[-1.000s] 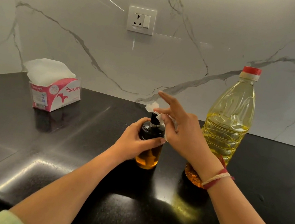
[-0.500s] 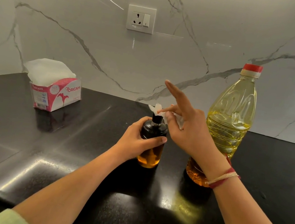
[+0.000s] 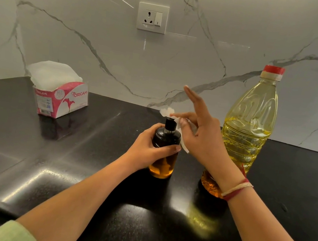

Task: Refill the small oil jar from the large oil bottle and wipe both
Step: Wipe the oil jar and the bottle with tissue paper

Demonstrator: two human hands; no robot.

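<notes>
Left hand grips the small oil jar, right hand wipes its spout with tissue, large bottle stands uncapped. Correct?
Not quite: in the head view the large oil bottle wears its red cap. The rest stands.

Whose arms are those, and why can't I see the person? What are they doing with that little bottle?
The camera sits on the person's head and looks down, so you see only their arms. This is the only view. The left hand grips the small oil jar, which stands on the black counter. The right hand pinches a white tissue against the jar's black pump top, as if wiping it. To the right stands the large oil bottle, red cap on. Far left sits a pink tissue box.
</notes>
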